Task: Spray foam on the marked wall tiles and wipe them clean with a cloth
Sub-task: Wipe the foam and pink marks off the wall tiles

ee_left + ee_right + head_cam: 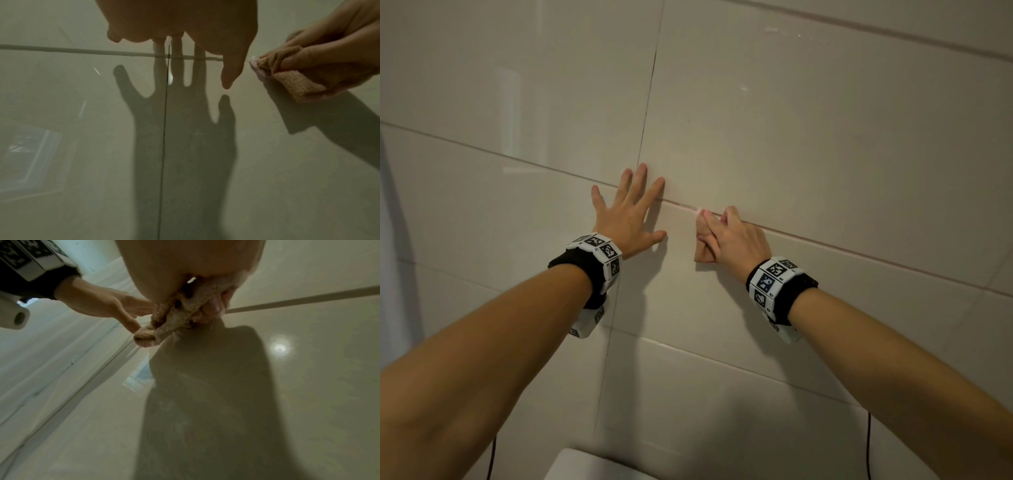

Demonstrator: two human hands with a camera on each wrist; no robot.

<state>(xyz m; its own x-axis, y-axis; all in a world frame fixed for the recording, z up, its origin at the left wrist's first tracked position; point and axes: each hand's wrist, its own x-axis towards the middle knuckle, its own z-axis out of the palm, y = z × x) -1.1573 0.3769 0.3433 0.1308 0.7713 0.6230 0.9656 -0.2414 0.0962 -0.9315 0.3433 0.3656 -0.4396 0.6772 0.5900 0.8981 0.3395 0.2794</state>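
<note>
Glossy beige wall tiles (808,144) fill the head view, split by grout lines. My left hand (628,212) lies flat on the wall with fingers spread, across a horizontal grout line beside a vertical joint. To its right my right hand (732,236) grips a folded tan cloth (703,245) and presses it against the same grout line. A small dab of white foam (700,213) sits at the cloth's top edge. The left wrist view shows the cloth (292,76) bunched in the right fingers, and the right wrist view shows the cloth (174,316) held under the palm.
Faint foam smears (791,32) mark the upper grout line. A white fixture's top (592,466) shows at the bottom edge, with thin black cables (869,445) hanging near both arms. A light-coloured wall or door edge (393,240) runs along the far left.
</note>
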